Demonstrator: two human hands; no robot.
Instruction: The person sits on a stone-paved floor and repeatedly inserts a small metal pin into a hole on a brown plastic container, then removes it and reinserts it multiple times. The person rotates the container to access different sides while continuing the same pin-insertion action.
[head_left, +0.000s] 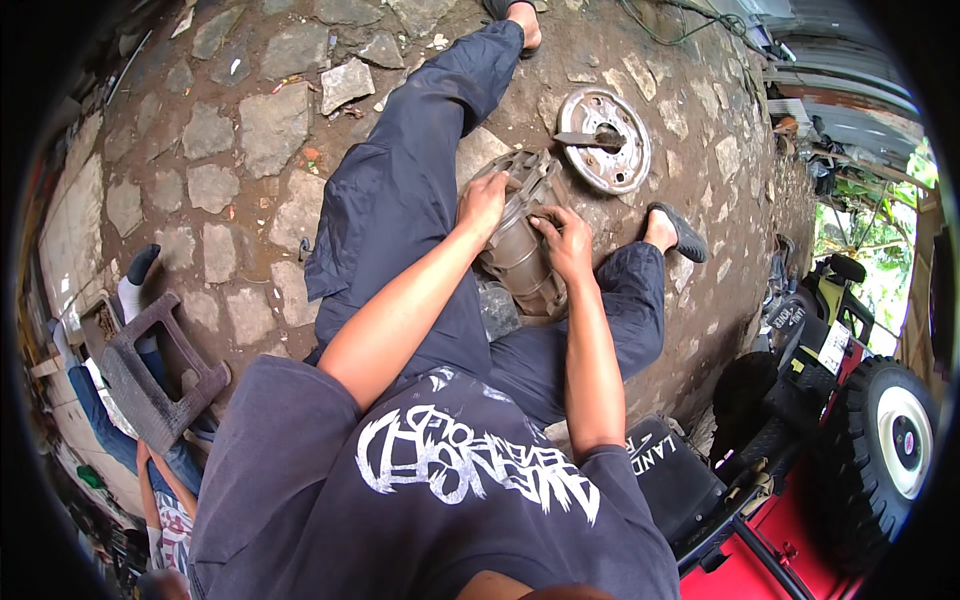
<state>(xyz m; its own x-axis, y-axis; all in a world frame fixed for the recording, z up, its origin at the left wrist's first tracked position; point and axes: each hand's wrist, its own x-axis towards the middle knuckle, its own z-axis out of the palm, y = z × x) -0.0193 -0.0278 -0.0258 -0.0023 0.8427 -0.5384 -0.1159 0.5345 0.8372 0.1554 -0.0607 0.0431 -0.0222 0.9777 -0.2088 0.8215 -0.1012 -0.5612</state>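
A ribbed, dirty metal housing, which looks like a gearbox casing (517, 259), lies on the ground between my legs. My left hand (484, 201) rests on its upper left edge, fingers bent over the flange. On the right side of the same flange, my right hand (564, 238) has its thumb and forefinger close together; whether they pinch something small I cannot tell. Just beyond the housing a round metal plate with holes (641, 161) lies flat, and a tool with a flat blade or handle (576, 139) and dark bristles lies across its middle.
Stones set in dirt (276, 127) form the ground. A plastic stool (161, 367) lies at the left beside another person (176, 465). A vehicle with a large tyre (874, 450) and a black mud flap (671, 480) stands at the right. Cables (694, 30) run along the far edge.
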